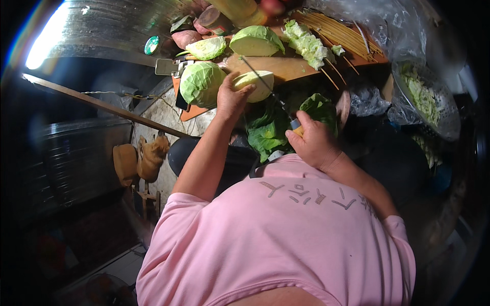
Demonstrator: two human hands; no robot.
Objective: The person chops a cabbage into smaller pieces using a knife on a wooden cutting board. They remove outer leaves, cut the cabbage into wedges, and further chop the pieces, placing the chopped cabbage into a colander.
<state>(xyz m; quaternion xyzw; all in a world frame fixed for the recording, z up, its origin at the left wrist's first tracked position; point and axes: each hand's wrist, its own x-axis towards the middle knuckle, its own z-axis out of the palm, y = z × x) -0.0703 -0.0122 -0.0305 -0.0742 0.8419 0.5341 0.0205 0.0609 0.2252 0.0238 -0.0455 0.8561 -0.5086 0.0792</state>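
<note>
My left hand grips a cut piece of green cabbage at its left side, thumb on top. The pale cut face shows. In my right hand is the yellow handle of a knife. Its thin dark blade points up and left, passing across the cabbage piece in this view; whether it touches cannot be told. A rounded cabbage head sits just left of my left hand. Behind lie a large cut cabbage half and a smaller wedge on the wooden board.
Cabbage pieces on wooden skewers overhang the board's front edge, near a pile of bare skewers. A colander holds cut cabbage at right. Dark green leaves lie below the board. A brown dog is on the floor at left.
</note>
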